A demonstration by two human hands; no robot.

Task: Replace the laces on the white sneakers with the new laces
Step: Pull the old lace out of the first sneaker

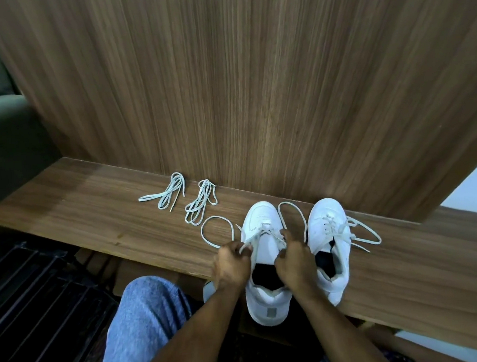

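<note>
Head view: your left hand (231,264) and right hand (290,258) had fingers curled, each pinching an end of the lace (291,213) of the left sneaker (261,236) on the shelf (91,209). The right sneaker (328,231) stood just beside it, still laced. Two new laces (202,202) lay coiled left, near the back panel (253,94).

Two hands at the laces of the near white sneaker on a wooden shelf.

The left hand (230,264) and right hand (293,258) each pinch a lace end at the near sneaker (264,264), its old lace (217,231) looping out on both sides. The second sneaker (329,248) sits just right of it (still laced). Two bundled new laces (200,202) lie left of the near sneaker, beyond its loop, on the shelf (90,204).
</note>
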